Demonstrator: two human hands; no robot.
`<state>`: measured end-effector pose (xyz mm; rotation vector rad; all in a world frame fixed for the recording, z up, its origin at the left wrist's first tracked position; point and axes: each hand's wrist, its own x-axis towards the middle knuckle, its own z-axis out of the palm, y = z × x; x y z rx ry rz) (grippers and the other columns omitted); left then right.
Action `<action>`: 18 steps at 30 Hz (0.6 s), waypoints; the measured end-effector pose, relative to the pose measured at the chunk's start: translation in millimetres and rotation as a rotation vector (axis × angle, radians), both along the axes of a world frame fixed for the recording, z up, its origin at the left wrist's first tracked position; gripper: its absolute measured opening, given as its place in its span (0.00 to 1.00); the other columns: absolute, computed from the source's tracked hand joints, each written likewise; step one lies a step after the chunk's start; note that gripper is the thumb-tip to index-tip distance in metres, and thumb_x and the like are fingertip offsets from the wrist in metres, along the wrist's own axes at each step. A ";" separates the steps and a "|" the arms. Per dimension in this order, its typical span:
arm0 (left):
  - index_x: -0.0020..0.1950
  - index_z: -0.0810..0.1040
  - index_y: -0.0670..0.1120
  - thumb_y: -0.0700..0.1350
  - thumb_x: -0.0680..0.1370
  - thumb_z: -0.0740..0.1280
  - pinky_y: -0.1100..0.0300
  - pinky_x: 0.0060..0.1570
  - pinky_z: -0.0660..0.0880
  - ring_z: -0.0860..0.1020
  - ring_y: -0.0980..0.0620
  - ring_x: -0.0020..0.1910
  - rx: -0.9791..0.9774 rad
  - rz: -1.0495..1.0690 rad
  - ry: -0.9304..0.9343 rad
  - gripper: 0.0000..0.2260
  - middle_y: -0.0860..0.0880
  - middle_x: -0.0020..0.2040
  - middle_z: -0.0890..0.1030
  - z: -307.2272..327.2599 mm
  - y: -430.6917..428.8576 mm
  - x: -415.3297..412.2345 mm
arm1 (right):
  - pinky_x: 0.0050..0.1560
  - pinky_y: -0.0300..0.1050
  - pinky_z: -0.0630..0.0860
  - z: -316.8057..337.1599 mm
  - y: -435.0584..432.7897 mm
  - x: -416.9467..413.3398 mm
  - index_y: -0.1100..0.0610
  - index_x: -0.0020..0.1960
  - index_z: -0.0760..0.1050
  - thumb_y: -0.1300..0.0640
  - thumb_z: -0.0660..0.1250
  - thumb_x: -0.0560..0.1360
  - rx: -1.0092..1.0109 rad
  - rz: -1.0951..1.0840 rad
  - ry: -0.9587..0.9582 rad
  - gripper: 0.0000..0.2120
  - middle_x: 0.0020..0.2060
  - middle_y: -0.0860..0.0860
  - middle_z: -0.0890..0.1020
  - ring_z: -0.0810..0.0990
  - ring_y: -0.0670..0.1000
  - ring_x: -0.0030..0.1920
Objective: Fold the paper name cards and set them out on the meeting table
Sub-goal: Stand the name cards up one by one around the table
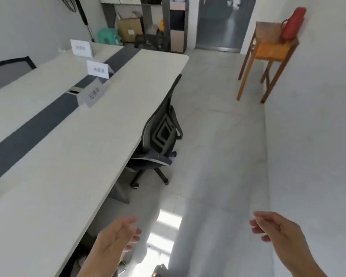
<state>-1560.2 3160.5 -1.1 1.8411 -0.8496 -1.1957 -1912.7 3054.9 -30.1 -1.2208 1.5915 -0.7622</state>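
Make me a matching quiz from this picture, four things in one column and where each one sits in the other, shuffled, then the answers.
Things:
1. office chair
2. red bag
3. green stool
4. nearest name card

Places:
A. on the wooden stand by the right wall
B. on the table, by its dark centre strip
C. pushed in at the table's edge
D. on the floor at the far end, beside a cardboard box

Pairs: 1-C, 2-A, 3-D, 4-B
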 end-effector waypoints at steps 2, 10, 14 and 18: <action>0.54 0.80 0.47 0.40 0.78 0.64 0.54 0.45 0.79 0.84 0.50 0.43 0.010 -0.031 -0.013 0.07 0.49 0.44 0.86 -3.4 -36.8 -2.6 | 0.32 0.38 0.79 -1.8 -24.4 -14.0 0.58 0.46 0.82 0.67 0.66 0.75 0.007 -0.050 0.006 0.08 0.36 0.51 0.87 0.85 0.48 0.34; 0.51 0.81 0.47 0.38 0.79 0.63 0.52 0.44 0.78 0.84 0.46 0.44 0.037 -0.119 -0.019 0.09 0.49 0.42 0.86 -27.6 -234.8 -2.7 | 0.35 0.45 0.79 -8.4 -161.6 -27.7 0.59 0.47 0.82 0.68 0.66 0.75 0.026 -0.246 -0.013 0.08 0.35 0.51 0.87 0.85 0.49 0.35; 0.52 0.81 0.48 0.40 0.79 0.62 0.52 0.47 0.78 0.84 0.48 0.45 0.019 -0.250 0.001 0.08 0.50 0.43 0.86 -5.6 -357.0 -12.3 | 0.38 0.49 0.76 13.8 -236.9 -26.3 0.60 0.46 0.82 0.69 0.67 0.74 0.040 -0.343 -0.042 0.07 0.34 0.53 0.87 0.85 0.50 0.33; 0.53 0.80 0.49 0.41 0.80 0.61 0.51 0.49 0.79 0.84 0.50 0.44 -0.013 -0.398 -0.007 0.09 0.51 0.44 0.86 15.7 -470.1 -32.0 | 0.39 0.49 0.77 34.6 -308.4 -32.1 0.59 0.45 0.82 0.69 0.67 0.74 0.002 -0.453 -0.054 0.07 0.34 0.52 0.87 0.85 0.49 0.34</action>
